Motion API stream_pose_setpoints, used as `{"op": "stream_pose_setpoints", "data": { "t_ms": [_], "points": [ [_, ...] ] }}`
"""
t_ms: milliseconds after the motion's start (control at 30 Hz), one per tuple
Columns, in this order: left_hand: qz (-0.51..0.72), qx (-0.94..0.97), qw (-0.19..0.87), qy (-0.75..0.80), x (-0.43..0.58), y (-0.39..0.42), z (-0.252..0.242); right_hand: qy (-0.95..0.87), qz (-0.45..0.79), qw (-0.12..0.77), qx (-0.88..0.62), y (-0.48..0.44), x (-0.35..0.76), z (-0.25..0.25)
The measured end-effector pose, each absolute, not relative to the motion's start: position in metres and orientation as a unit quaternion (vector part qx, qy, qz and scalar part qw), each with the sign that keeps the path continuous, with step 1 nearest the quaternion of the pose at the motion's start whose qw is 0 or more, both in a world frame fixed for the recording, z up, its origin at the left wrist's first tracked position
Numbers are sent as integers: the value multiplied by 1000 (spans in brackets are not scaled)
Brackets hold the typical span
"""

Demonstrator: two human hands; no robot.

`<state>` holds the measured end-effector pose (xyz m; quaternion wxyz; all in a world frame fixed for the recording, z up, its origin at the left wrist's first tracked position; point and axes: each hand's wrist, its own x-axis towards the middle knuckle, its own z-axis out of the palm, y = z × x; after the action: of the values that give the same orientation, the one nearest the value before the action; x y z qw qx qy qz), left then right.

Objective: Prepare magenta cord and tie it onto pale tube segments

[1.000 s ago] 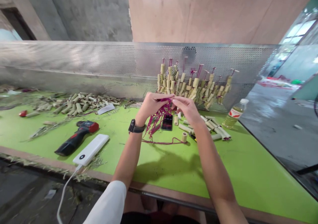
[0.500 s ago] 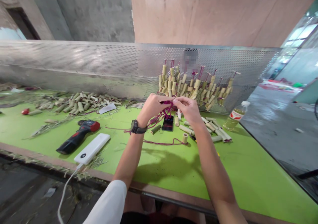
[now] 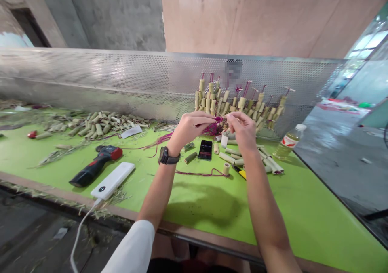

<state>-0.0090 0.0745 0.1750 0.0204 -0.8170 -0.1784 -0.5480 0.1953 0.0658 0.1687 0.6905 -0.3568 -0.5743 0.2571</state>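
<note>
My left hand (image 3: 190,128), with a dark watch on its wrist, is closed on a bundle of purple cord (image 3: 212,130) above the table. Loose strands trail left past the wrist. Just to the right, my right hand (image 3: 245,131) pinches at the cord's end, thumb against fingers; the exact grip point is too small to see. Below the hands lie a black phone (image 3: 205,150), a white cylindrical item (image 3: 224,139) and short cut bamboo pieces (image 3: 190,157). A length of purple cord runs along the table to an upright bamboo piece (image 3: 226,168).
Strung bamboo clusters (image 3: 241,102) hang on the perforated metal screen (image 3: 136,73). At left are a bamboo heap (image 3: 98,127), cordless drill (image 3: 97,166) and white power bank (image 3: 112,180) with cable. A bottle of yellow liquid (image 3: 286,143) and a yellow-black tool (image 3: 240,172) are at right.
My right hand has moved right, away from my left hand, which stays nearly in place. The purple cord bundle has shifted up and right, uncovering more of the phone and the white item.
</note>
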Motion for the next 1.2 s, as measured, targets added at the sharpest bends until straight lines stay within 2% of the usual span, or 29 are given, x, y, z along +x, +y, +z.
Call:
{"op": "stream_pose_setpoints", "data": {
  "t_ms": [400,533,600,733,800,933,1200],
  "points": [
    [-615,-765,64,-183,0,67,176,-476,154,759,-416,80,223,168],
    [-661,-724,-1,-197,3,70,177,-418,140,787,-431,87,221,162],
    [-669,-709,-76,-211,6,73,175,-457,177,754,-437,87,211,157],
    [-641,-699,-223,-224,11,78,171,-621,373,542,-426,82,188,150],
    [-637,-689,-259,-230,12,80,169,-642,428,496,-398,77,184,152],
    [-641,-670,-275,-254,13,82,169,-637,439,519,-363,63,186,163],
    [-598,-706,-297,-236,13,79,169,-616,345,592,-387,61,187,166]
  ]
}}
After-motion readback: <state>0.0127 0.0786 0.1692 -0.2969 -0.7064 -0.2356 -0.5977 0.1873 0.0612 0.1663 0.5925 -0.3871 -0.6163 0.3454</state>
